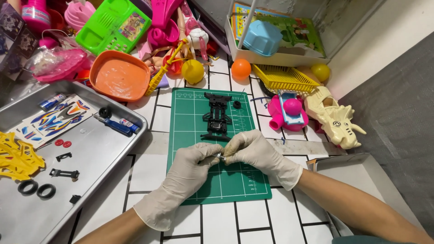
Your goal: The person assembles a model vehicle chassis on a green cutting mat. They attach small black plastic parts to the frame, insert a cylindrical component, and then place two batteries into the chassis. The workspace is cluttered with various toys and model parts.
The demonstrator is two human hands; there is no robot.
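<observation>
Both of my hands wear pale gloves and meet over the near half of a green cutting mat [190, 113]. My left hand [187, 174] and my right hand [257, 151] pinch a small metal part [219, 156] between their fingertips. Just beyond them on the mat lies a black toy car chassis [217, 116], with a small black gear [237, 104] to its right.
A metal tray [113, 149] at the left holds a sticker sheet [54, 118], a blue screwdriver [115, 126], yellow plastic parts [16, 158], two black tyres [37, 189] and small black pieces. Toys crowd the back: orange bowl [120, 77], yellow basket [282, 77], cream dinosaur [337, 117].
</observation>
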